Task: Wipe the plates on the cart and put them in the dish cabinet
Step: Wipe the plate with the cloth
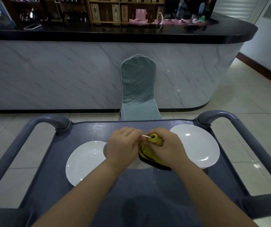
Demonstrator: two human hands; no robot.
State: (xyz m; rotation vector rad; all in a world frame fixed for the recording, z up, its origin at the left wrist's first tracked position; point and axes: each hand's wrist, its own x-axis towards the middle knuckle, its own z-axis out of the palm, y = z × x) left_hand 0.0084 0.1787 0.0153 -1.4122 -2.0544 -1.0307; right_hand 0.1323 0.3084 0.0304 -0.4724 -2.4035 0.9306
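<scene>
You're on the wiping step: left hand (123, 145) pinches the middle plate's (137, 166) rim, right hand (165, 147) presses the yellow cloth (149, 150) onto it, over the cart (88, 130). Two more plates flank it, left (85, 163) and right (195, 145). Whether it's lifted, I can't say. Next, rotate and finish the wipe.

Both bare forearms extend forward from the lower edge of the view and converge at centre. The left hand (122, 147) is palm-down, fingers curled inward in a pinch. The right hand (165, 147) is likewise palm-down, fingers closed in a grip. The two hands sit just beside each other — fingertips nearly meeting.
</scene>
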